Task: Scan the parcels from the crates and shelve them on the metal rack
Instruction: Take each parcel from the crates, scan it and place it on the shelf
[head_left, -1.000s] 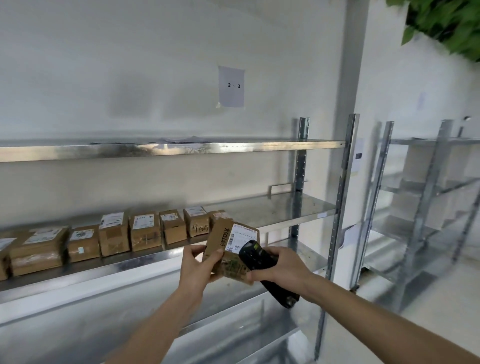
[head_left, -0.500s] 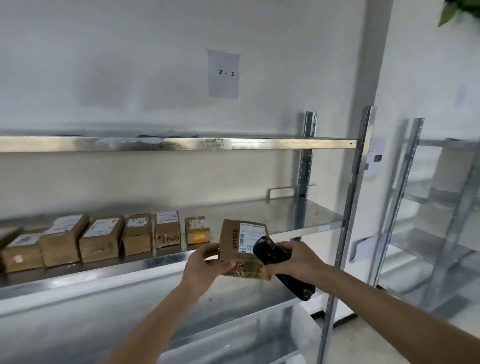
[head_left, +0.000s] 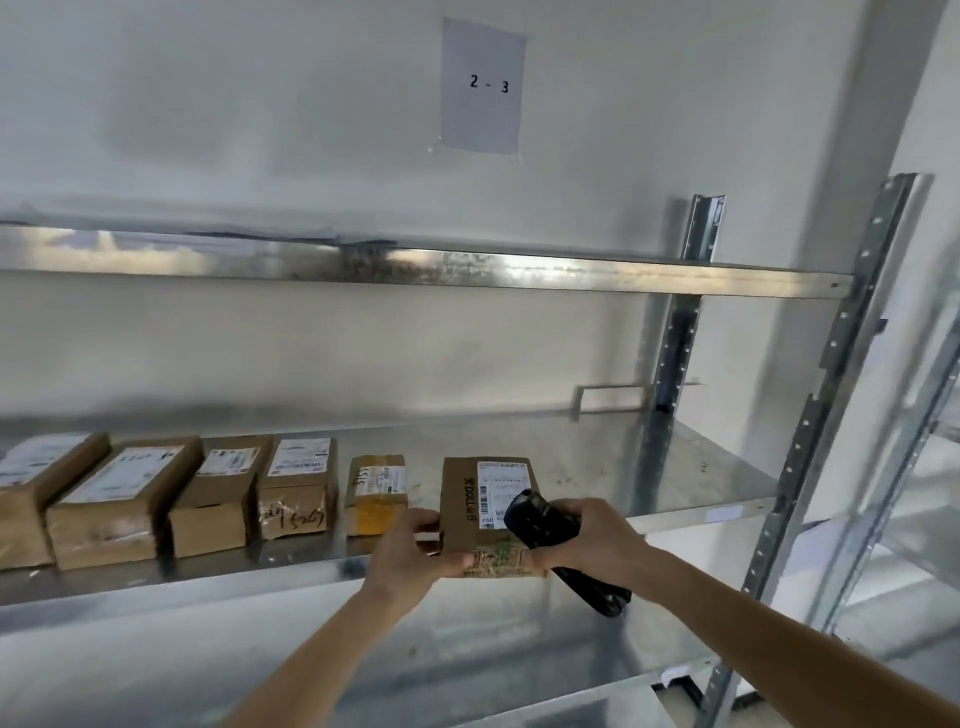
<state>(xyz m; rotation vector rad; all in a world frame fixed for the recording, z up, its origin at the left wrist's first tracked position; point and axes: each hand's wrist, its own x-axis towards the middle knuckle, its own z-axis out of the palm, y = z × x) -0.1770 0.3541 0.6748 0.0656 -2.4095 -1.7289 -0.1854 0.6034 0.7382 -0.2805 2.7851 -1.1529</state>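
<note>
A brown cardboard parcel (head_left: 467, 506) with a white label sits at the front edge of the middle shelf (head_left: 649, 467) of the metal rack. My left hand (head_left: 410, 545) grips its left front corner, thumb on the front face. My right hand (head_left: 592, 535) holds a black handheld scanner (head_left: 550, 525) against the parcel's right side, the scanner's handle pointing down to the right. Several other labelled parcels (head_left: 296, 488) stand in a row to the left on the same shelf.
A paper sign reading "2 - 3" (head_left: 483, 85) is taped to the wall. An upper shelf (head_left: 415, 270) runs above, a lower shelf (head_left: 519, 649) below. The rack's upright posts (head_left: 831, 364) stand at the right, with another rack (head_left: 935, 467) beyond.
Both hands have carried the parcel forward and laid it flat on the middle shelf, to the right of the row. The camera has moved closer and turned left.
</note>
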